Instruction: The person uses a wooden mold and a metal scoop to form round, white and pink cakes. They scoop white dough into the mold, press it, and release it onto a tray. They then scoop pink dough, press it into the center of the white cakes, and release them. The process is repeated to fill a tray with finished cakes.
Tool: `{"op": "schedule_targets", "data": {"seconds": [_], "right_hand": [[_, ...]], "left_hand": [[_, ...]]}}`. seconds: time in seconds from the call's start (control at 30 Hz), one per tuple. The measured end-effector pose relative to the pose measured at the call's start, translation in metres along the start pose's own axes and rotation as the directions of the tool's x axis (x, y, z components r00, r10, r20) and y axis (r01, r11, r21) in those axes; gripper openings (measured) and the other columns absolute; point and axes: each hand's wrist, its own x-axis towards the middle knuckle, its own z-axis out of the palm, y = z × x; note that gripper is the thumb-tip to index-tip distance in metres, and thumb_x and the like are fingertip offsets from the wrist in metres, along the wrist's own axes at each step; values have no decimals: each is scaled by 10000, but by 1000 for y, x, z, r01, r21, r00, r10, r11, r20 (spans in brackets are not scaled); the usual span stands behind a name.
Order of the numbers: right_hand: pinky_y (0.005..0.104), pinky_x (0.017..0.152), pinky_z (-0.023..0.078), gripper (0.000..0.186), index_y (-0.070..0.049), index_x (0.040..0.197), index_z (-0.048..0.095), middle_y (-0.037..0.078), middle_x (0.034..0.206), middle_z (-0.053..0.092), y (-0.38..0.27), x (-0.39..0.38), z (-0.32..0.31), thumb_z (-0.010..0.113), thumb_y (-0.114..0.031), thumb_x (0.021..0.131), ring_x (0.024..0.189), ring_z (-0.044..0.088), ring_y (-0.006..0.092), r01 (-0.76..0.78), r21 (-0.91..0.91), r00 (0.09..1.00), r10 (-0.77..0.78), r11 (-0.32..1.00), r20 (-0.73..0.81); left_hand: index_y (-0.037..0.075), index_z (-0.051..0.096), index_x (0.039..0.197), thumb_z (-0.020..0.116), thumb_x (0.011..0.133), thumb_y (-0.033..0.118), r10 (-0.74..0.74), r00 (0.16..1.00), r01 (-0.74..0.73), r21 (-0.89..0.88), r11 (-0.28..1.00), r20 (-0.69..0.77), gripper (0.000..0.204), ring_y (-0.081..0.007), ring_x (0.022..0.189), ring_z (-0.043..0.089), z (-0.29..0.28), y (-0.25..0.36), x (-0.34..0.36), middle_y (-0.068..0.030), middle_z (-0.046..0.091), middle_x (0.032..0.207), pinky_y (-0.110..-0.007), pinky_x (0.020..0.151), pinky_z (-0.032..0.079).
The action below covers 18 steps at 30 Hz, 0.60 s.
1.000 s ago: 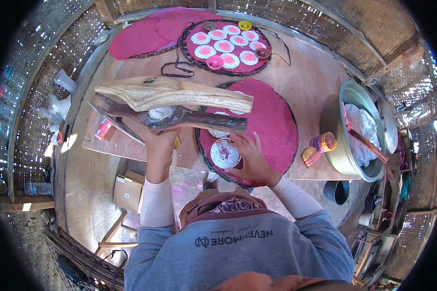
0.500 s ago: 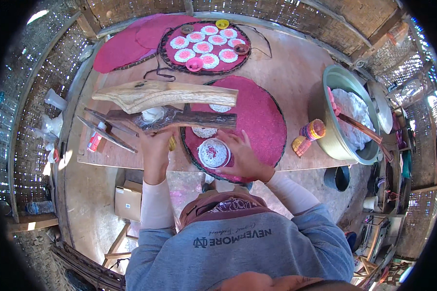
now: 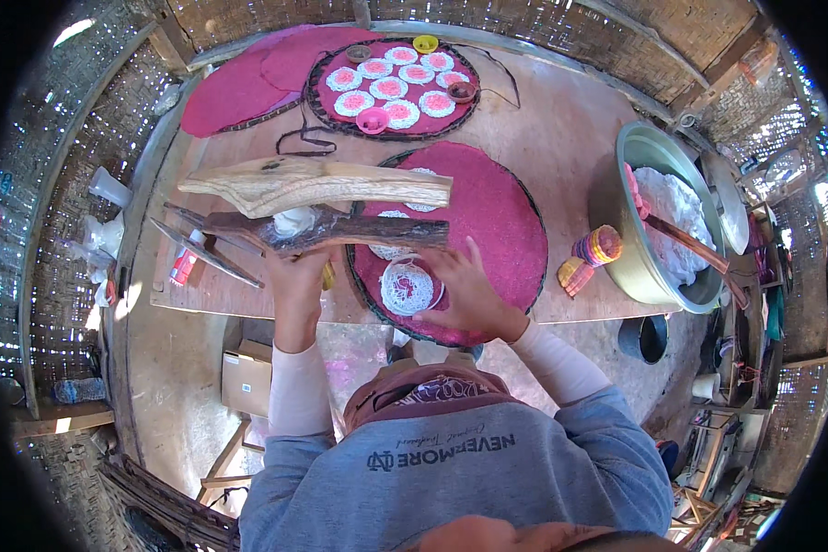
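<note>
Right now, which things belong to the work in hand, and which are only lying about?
In use:
wooden tool, in the left hand
pale ring, at the right hand
lacy white disc
round pink mat

Apparently just lying about:
cardboard box
black bucket
red package

I'm watching down from the wearer's own head through one wide fisheye.
The lens is hanging close above the grey shirt (image 3: 469,497) and facing steeply down and forward over the table (image 3: 561,138); the left hand (image 3: 294,281) and right hand (image 3: 466,293) are sitting mid-frame, farther off than the shirt. I'm taking in woven walls (image 3: 92,120) at the edges, where straight lines are bending inside a dark border.
</note>
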Motion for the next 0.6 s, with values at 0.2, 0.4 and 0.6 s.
{"op": "schedule_targets", "data": {"seconds": [0.2,0.4,0.6], "right_hand": [[609,1047,100,980,-80,1412,240,158,1304,444,2,-7,9,737,-448,652,1216,409,321,-184,172,978,197,968,-65],[580,1056,120,1001,-88,1411,253,145,1334,434,8,-23,-10,765,-440,626,1222,418,314,-191,150,971,209,970,-114],[549,1064,150,1018,-84,1423,227,163,1355,419,25,-64,-22,764,-441,635,1262,386,335,-240,-5,970,240,971,18]], "left_hand": [[19,563,981,608,664,-65,-102,995,102,7,995,5,330,-131,716,583,-16,-4,5,-42,610,845,-257,618,467],[-5,578,810,554,661,-66,-24,999,23,-15,1000,-29,162,-154,592,584,-10,6,3,-85,611,693,-256,527,447],[6,567,1001,629,666,-56,-84,995,83,37,996,47,347,-144,769,594,-17,-11,7,-49,615,874,-269,669,480]]}}
